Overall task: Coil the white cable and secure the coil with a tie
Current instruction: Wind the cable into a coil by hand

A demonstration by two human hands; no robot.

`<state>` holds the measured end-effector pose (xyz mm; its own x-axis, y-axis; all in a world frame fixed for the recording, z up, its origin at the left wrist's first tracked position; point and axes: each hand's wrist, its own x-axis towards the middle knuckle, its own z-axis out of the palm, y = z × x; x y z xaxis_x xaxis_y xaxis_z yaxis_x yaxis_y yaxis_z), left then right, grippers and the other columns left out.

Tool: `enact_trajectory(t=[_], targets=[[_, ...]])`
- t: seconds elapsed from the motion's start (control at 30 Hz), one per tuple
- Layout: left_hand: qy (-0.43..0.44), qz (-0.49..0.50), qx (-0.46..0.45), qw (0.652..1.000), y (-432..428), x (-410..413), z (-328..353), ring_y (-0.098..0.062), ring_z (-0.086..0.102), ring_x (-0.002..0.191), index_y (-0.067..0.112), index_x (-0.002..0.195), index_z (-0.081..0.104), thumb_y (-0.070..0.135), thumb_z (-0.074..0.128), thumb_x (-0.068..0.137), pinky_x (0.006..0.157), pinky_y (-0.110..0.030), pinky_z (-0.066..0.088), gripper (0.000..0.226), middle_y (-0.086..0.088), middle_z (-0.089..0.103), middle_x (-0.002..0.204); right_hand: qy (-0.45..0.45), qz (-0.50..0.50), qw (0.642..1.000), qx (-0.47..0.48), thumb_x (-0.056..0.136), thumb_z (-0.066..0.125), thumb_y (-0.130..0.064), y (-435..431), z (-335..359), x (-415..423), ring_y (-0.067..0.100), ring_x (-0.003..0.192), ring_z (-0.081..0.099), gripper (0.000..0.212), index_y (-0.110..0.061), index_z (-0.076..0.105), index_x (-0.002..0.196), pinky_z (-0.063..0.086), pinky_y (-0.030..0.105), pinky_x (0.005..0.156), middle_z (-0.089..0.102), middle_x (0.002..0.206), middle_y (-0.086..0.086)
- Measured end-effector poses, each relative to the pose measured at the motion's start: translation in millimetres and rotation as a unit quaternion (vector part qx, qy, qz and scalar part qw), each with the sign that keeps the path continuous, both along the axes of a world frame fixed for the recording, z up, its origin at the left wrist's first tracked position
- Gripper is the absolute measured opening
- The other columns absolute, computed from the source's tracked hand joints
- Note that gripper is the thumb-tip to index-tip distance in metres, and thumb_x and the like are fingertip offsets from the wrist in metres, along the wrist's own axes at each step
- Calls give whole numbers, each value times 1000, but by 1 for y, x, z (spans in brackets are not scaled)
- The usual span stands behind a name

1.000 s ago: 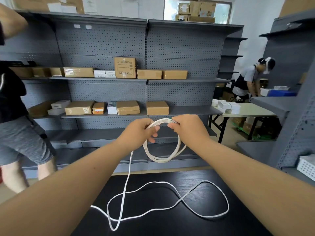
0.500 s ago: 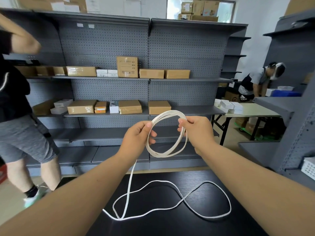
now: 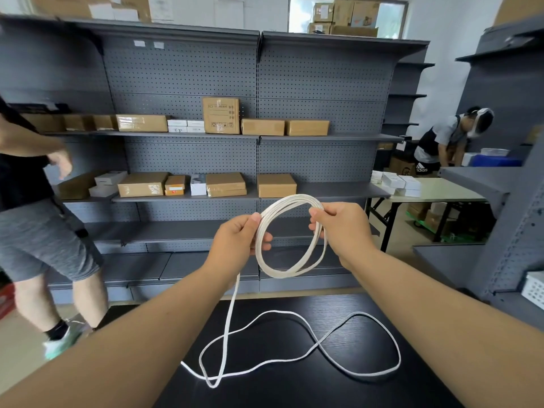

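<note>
A white cable coil [image 3: 290, 270] of several loops hangs in the air in front of me. My left hand [image 3: 235, 240] pinches the coil's left side, and my right hand [image 3: 343, 225] grips its upper right side. From under my left hand a loose length of the white cable [image 3: 294, 313] drops to the black table [image 3: 309, 387] and lies there in wide curves, with a tight bend at the front left. No tie is visible.
Grey pegboard shelving [image 3: 259, 136] with cardboard boxes stands behind the table. A person in grey shorts [image 3: 38, 242] stands at the left. Another person [image 3: 441, 142] bends over a light table [image 3: 435, 191] at the right. A white basket [image 3: 534, 288] sits at the far right.
Both hands have lifted the coil and moved apart, opening the loop wider. More loose cable has been drawn off the table. The person at the left has stepped further left.
</note>
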<state>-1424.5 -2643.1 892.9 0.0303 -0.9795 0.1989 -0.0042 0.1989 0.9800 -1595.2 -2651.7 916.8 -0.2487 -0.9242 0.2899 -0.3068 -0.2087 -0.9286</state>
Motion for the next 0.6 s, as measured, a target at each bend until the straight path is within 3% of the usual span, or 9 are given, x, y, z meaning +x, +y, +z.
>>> enact_trajectory(t=[0.07, 0.17, 0.27, 0.47, 0.6], targets=[[25, -6, -1, 1000, 2, -5, -4, -15, 64, 65, 15, 90, 64, 28, 45, 97, 74, -29, 53, 24, -2, 68, 73, -15, -5, 1000, 6, 87, 63, -16, -2, -2, 0, 17, 67, 69, 23, -26, 66, 67, 56, 44, 81, 66, 65, 0], [33, -9, -11, 999, 5, -7, -8, -14, 63, 66, 15, 92, 63, 22, 52, 94, 80, -32, 52, 13, 0, 66, 74, -49, -13, 999, 12, 88, 62, -15, -4, -3, -3, 15, 67, 67, 11, -12, 71, 82, 57, 34, 67, 66, 69, 1], [33, 4, -23, 999, 6, -8, -8, -7, 63, 59, 15, 90, 63, 16, 53, 93, 72, -27, 55, 10, -1, 65, 73, -92, -20, 995, 18, 89, 61, -13, -4, -5, -6, 16, 66, 66, 10, -7, 69, 89, 51, 24, 57, 65, 72, 3], [-8, 60, -36, 998, 2, -10, -3, -5, 51, 44, 18, 82, 66, 19, 54, 93, 59, -29, 47, 16, 2, 61, 67, -144, -17, 989, 30, 89, 61, -12, -2, -12, -3, 16, 66, 64, 10, -10, 67, 81, 53, 26, 58, 64, 72, 6], [5, 59, -26, 998, 0, -8, 4, -5, 47, 44, 19, 82, 68, 19, 57, 92, 55, -22, 45, 15, 3, 60, 65, -171, -6, 984, 42, 89, 61, -12, 1, -18, -2, 17, 67, 65, 13, -12, 64, 77, 52, 25, 59, 64, 73, 7]])
